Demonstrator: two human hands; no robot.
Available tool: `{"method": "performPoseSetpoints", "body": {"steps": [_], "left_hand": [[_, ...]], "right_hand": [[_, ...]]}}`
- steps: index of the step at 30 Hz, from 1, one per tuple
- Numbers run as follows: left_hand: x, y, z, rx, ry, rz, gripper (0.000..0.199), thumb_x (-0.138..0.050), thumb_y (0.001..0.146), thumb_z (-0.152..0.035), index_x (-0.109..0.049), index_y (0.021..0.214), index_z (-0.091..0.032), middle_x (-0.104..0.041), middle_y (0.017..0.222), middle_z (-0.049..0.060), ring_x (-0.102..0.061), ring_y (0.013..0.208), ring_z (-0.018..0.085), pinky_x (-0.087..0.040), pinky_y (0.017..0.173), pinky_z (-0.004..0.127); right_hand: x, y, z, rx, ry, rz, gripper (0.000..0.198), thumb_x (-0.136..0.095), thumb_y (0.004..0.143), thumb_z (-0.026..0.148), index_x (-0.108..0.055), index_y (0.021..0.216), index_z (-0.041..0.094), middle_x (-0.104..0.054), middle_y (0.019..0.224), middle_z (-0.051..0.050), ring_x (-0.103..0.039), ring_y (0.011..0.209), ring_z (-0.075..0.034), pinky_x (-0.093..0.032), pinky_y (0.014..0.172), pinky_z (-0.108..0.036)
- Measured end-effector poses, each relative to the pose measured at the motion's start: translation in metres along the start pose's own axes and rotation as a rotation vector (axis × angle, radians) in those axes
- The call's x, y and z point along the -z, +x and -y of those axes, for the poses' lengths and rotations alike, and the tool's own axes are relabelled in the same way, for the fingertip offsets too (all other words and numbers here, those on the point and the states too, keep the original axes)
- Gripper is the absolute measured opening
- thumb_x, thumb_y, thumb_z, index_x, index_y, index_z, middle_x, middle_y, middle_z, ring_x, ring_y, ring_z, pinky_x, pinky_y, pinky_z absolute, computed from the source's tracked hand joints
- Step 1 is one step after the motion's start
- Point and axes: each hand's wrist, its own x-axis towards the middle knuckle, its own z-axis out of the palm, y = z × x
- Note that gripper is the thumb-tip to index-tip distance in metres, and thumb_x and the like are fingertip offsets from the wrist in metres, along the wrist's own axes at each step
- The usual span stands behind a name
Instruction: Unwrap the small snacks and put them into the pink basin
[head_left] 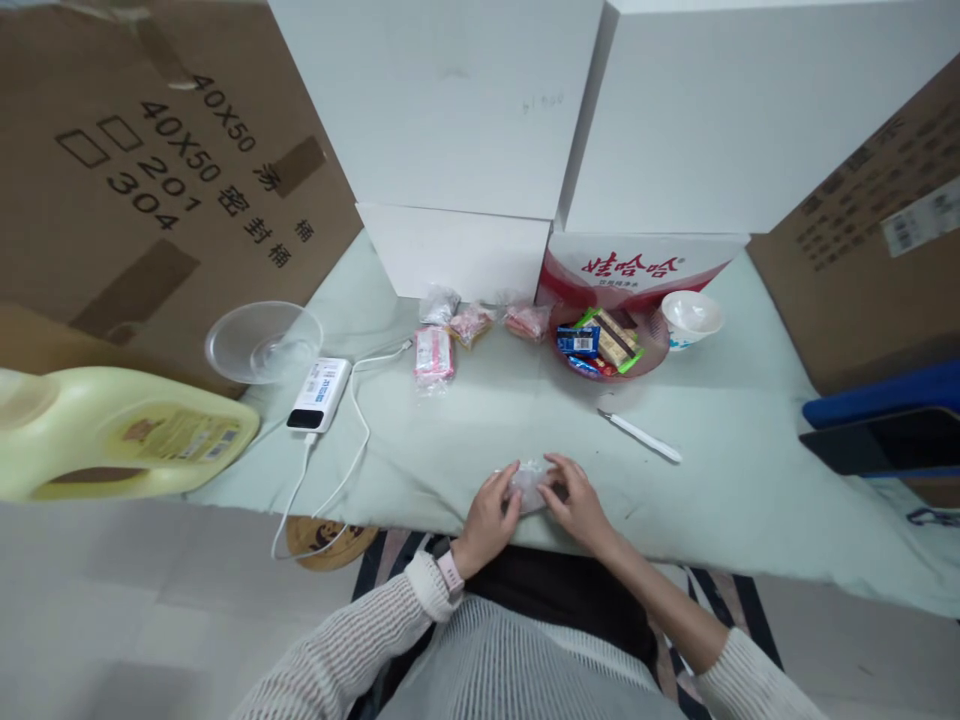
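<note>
At the table's front edge, my left hand [489, 515] and my right hand [581, 505] pinch a small, clear, crinkled plastic packet [529, 486] from both sides. Its contents cannot be made out. Thumb and fingers of each hand close on its edges. A white craft knife or pen-like tool [643, 437] lies to the right, beyond my right hand. Farther back, several small wrapped packets sit together, among them a pink-and-white one [433, 354]. A reddish translucent bowl [654, 362] holds wrapped snacks [611, 340].
A paper cup [691, 318] stands beside the bowl. On the left are a clear round lid or dish [262, 342], a white power bank [319, 396] with a cable and a yellow jug [127, 430]. White boxes [450, 110] and a cardboard carton [150, 180] wall the table; a dark phone-like slab [885, 440] lies right.
</note>
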Motion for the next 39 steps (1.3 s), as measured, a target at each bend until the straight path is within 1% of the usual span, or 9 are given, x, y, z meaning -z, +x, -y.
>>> {"method": "performPoseSetpoints", "body": {"steps": [5,10,14,17,22,27,30,32,39], "left_hand": [[0.001,0.017,0.000,0.335,-0.242,-0.017,0.055,-0.043,0.084,-0.024,-0.031,0.136,-0.009,-0.046,0.053,-0.008,-0.046,0.048,0.010,-0.043,0.054,0.022],[0.014,0.027,0.000,0.351,-0.273,0.074,0.050,-0.044,0.083,-0.024,-0.038,0.130,-0.008,-0.049,0.054,-0.006,-0.048,0.049,0.011,-0.045,0.056,0.024],[0.030,0.029,-0.008,-0.054,-0.006,-0.069,0.067,-0.060,0.075,-0.036,-0.033,0.131,-0.012,-0.058,0.106,0.013,-0.054,0.102,0.023,-0.044,0.089,0.042],[0.035,0.035,-0.018,-0.309,0.093,0.023,0.053,-0.066,0.070,-0.034,-0.048,0.116,-0.015,-0.054,0.116,0.014,-0.045,0.116,0.028,-0.035,0.100,0.047],[0.023,0.051,-0.035,-0.128,-0.114,0.036,0.003,-0.053,0.080,-0.023,-0.052,0.080,-0.020,-0.061,0.078,0.001,-0.059,0.081,0.016,-0.046,0.085,0.036],[0.022,0.064,-0.035,0.007,-0.237,0.066,0.013,-0.048,0.083,-0.025,-0.053,0.093,-0.019,-0.063,0.085,0.003,-0.061,0.082,0.015,-0.050,0.078,0.030],[0.028,0.065,-0.023,0.046,-0.211,0.076,0.015,-0.044,0.085,-0.025,-0.054,0.095,-0.018,-0.064,0.086,0.004,-0.062,0.083,0.016,-0.050,0.079,0.032],[0.031,0.063,-0.016,0.058,-0.187,0.110,0.016,-0.043,0.086,-0.025,-0.055,0.095,-0.018,-0.064,0.086,0.004,-0.062,0.083,0.016,-0.050,0.079,0.032],[0.039,0.065,-0.013,-0.035,-0.049,0.092,0.017,-0.040,0.087,-0.020,-0.056,0.094,-0.019,-0.062,0.092,0.006,-0.060,0.090,0.017,-0.050,0.081,0.033]], "right_hand": [[0.006,-0.001,0.000,0.284,-0.158,0.045,0.036,-0.050,0.080,0.023,-0.052,0.117,0.024,-0.057,0.118,-0.011,-0.048,0.116,-0.028,-0.037,0.097,-0.052],[-0.002,0.000,0.000,0.370,-0.215,0.145,0.029,-0.044,0.081,0.013,-0.058,0.105,0.021,-0.053,0.129,-0.012,-0.038,0.127,-0.025,-0.035,0.100,-0.049],[0.006,0.014,0.004,0.248,-0.043,0.088,0.020,-0.044,0.079,0.012,-0.058,0.089,0.021,-0.063,0.111,-0.010,-0.053,0.111,-0.023,-0.036,0.098,-0.050],[0.024,0.021,0.008,0.102,0.191,0.172,0.012,-0.047,0.080,0.017,-0.057,0.086,0.021,-0.066,0.091,-0.005,-0.060,0.092,-0.018,-0.035,0.099,-0.047],[0.043,0.023,-0.001,-0.251,0.541,0.171,0.014,-0.053,0.079,0.033,-0.058,0.079,0.020,-0.064,0.079,-0.003,-0.060,0.077,-0.017,-0.048,0.073,-0.032],[0.092,0.060,-0.055,-0.494,0.367,-0.231,0.024,-0.058,0.069,0.043,-0.057,0.077,0.021,-0.059,0.066,0.000,-0.051,0.058,-0.015,-0.045,0.058,-0.029],[0.148,0.112,-0.094,-0.420,-0.013,-0.662,0.017,-0.050,0.072,0.034,-0.055,0.079,0.019,-0.059,0.075,-0.003,-0.052,0.071,-0.018,-0.045,0.069,-0.033],[0.177,0.149,-0.116,-0.342,-0.287,-0.743,0.015,-0.046,0.072,0.024,-0.056,0.079,0.017,-0.059,0.084,-0.008,-0.052,0.083,-0.021,-0.042,0.077,-0.036],[0.186,0.227,-0.167,-0.449,-0.590,-0.154,0.018,-0.050,0.071,0.017,-0.065,0.068,0.008,-0.062,0.070,-0.015,-0.057,0.079,-0.026,-0.038,0.070,-0.035]]}}
